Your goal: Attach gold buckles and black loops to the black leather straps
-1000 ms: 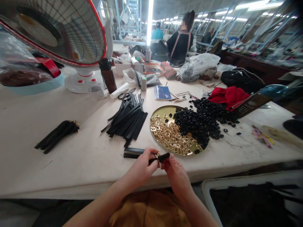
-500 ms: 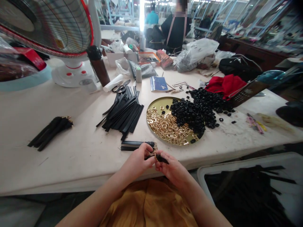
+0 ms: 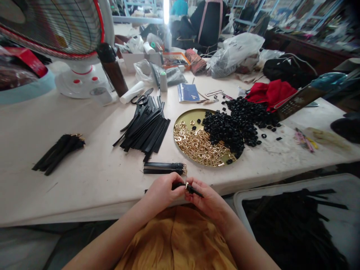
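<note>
Low at the table's front edge, my left hand (image 3: 165,189) and my right hand (image 3: 203,195) are closed on one black strap (image 3: 194,190). A gold buckle (image 3: 187,186) shows on the strap between my fingers. Part of the strap is hidden inside my left hand. Just beyond lie several finished-looking black straps (image 3: 160,168) side by side, with gold buckles at their right end. The round gold tray (image 3: 180,114) behind them holds loose gold buckles (image 3: 201,148) and small black loops (image 3: 225,129), which spill over its right rim.
Flat black strips (image 3: 146,131) lie fanned out beside scissors (image 3: 143,98). A bundle of buckled straps (image 3: 60,152) rests at left, below a fan (image 3: 81,80). A blue booklet (image 3: 188,93) and a red cloth (image 3: 270,93) lie farther back. A white bin (image 3: 239,200) of black strips stands at right.
The strap in my hands has turned, so its gold buckle and black tail now show more plainly. My hands stay close together. The view has tipped slightly downward.
</note>
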The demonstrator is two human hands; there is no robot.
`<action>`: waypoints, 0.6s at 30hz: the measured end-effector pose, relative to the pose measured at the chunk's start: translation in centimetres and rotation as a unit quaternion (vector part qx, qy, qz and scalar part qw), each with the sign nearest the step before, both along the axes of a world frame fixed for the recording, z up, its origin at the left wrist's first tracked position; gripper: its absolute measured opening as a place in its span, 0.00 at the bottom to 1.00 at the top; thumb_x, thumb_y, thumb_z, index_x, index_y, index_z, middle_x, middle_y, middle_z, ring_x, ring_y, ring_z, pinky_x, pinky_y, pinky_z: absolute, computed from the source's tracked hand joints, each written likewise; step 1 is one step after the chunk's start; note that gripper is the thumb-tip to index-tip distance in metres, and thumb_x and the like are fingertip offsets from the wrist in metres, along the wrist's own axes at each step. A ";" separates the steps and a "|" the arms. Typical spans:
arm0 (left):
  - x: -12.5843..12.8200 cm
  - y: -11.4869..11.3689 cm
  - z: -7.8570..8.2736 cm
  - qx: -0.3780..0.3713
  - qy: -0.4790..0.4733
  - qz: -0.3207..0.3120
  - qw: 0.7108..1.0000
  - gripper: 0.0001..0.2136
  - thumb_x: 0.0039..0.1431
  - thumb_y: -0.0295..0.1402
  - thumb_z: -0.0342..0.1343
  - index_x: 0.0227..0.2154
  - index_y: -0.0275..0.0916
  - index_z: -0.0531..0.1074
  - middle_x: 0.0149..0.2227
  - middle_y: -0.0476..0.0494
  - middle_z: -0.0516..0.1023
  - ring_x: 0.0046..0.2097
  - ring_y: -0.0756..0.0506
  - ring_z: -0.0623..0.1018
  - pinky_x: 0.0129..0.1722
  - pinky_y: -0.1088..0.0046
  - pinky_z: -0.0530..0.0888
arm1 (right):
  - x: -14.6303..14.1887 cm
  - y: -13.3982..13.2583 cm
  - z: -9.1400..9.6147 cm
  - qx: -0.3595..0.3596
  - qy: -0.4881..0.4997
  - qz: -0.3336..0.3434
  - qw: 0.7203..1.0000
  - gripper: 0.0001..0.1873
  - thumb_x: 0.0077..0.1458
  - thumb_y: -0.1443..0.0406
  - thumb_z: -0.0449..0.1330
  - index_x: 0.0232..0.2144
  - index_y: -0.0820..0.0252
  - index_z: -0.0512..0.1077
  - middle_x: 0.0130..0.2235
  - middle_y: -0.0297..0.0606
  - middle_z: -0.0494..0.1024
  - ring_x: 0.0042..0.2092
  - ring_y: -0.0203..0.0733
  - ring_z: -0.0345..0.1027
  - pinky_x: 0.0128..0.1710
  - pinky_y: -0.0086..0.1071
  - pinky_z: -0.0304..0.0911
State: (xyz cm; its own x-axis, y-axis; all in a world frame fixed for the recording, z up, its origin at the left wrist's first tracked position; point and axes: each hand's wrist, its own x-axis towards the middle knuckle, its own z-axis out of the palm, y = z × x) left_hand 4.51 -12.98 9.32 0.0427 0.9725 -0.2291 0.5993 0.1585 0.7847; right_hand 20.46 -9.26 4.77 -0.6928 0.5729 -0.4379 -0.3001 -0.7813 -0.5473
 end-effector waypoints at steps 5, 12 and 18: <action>0.3 0.0 -0.6 0.008 -0.004 0.013 1.000 0.08 0.52 0.37 0.51 0.29 0.37 0.70 0.29 0.48 0.75 0.32 0.48 0.72 0.30 0.75 0.65 | 0.2 -0.3 0.2 0.025 0.007 0.028 0.999 0.10 0.46 0.61 0.63 0.28 0.61 0.68 0.24 0.29 0.66 0.26 0.30 0.57 0.27 0.24 0.53; 0.3 -0.1 -0.5 -0.019 -0.060 -0.003 0.998 0.09 0.51 0.37 0.53 0.31 0.38 0.71 0.32 0.49 0.76 0.33 0.48 0.72 0.32 0.76 0.66 | 0.5 -0.1 -0.2 0.031 -0.001 0.076 0.997 0.11 0.45 0.62 0.63 0.25 0.62 0.65 0.22 0.28 0.64 0.23 0.29 0.54 0.24 0.24 0.49; 0.1 -0.3 -0.2 -0.017 -0.009 -0.024 1.000 0.09 0.52 0.37 0.53 0.31 0.39 0.72 0.32 0.48 0.76 0.35 0.47 0.73 0.33 0.75 0.66 | 1.0 0.0 -0.5 0.044 -0.007 0.098 0.994 0.11 0.45 0.62 0.63 0.26 0.62 0.64 0.21 0.28 0.64 0.23 0.29 0.55 0.23 0.24 0.48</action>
